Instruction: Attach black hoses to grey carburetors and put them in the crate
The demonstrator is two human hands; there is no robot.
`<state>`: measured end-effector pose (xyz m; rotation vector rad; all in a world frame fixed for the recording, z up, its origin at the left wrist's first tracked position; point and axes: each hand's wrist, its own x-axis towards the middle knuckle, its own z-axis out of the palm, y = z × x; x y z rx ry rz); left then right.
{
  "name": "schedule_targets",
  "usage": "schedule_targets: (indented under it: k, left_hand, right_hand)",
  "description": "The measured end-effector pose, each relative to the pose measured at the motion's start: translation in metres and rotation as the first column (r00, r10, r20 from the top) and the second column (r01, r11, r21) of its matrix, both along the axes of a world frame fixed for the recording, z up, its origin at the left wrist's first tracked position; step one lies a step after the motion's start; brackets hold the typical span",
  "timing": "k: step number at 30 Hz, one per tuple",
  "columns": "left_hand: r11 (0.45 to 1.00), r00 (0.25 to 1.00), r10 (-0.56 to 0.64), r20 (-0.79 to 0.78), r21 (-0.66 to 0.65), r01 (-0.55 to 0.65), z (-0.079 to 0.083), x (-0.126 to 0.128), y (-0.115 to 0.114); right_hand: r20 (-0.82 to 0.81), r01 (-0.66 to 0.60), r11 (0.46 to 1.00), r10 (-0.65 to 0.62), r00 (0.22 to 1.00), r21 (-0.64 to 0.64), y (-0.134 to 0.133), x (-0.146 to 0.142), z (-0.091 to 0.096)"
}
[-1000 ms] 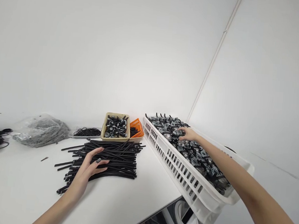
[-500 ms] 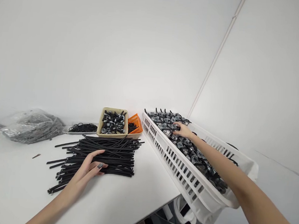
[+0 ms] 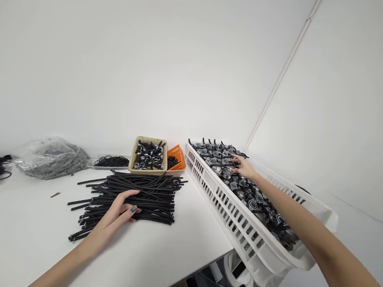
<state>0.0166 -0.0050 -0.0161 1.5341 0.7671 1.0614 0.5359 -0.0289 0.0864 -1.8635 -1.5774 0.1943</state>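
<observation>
My left hand rests on a pile of black rubber tubes on the white table. Its fingers are spread loosely over the near tubes, and it grips none of them. Over in the long white plastic basket, my right hand lies on top of many grey-and-black parts with round rings and short black tubes. The fingers of that hand are apart and touch or nearly touch the parts. No lifted part shows in it.
Behind the tubes stand a beige tray of black and metal fittings and an orange basket with small black pieces. Further left are a shallow tray of black rings and a clear bag of grey parts. The basket overhangs the table edge.
The view has turned slightly left. My right hand has shifted a little to the right over the parts, its fingers looser. My left hand stays on the tubes.
</observation>
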Motion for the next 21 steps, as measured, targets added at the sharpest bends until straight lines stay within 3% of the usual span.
schedule_targets:
  k: [5,11,16,18,21]
  left_hand:
    - [1.0,1.0,0.0,-0.013,0.029,0.0,0.001,-0.002,-0.001]
    - [0.994,1.0,-0.006,-0.031,0.111,0.01,-0.002,-0.004,0.001]
    - [0.979,0.994,-0.041,-0.101,0.195,0.06,-0.009,-0.008,0.008]
    - [0.975,0.992,-0.058,-0.116,0.205,0.081,-0.011,-0.01,0.011]
    - [0.956,0.985,-0.076,-0.154,0.271,0.116,-0.012,-0.013,0.011]
  right_hand:
    - [0.024,0.028,1.0,-0.028,0.999,-0.013,-0.004,0.006,-0.008]
    - [0.03,0.078,0.986,-0.075,0.997,-0.149,-0.011,0.012,-0.009]
    - [0.051,0.044,0.972,-0.033,0.998,-0.232,-0.015,0.004,-0.005]
    - [0.066,0.062,0.981,-0.051,0.997,-0.183,-0.016,0.0,0.0]
    - [0.143,0.126,0.99,-0.133,0.981,0.055,-0.01,-0.012,0.017]
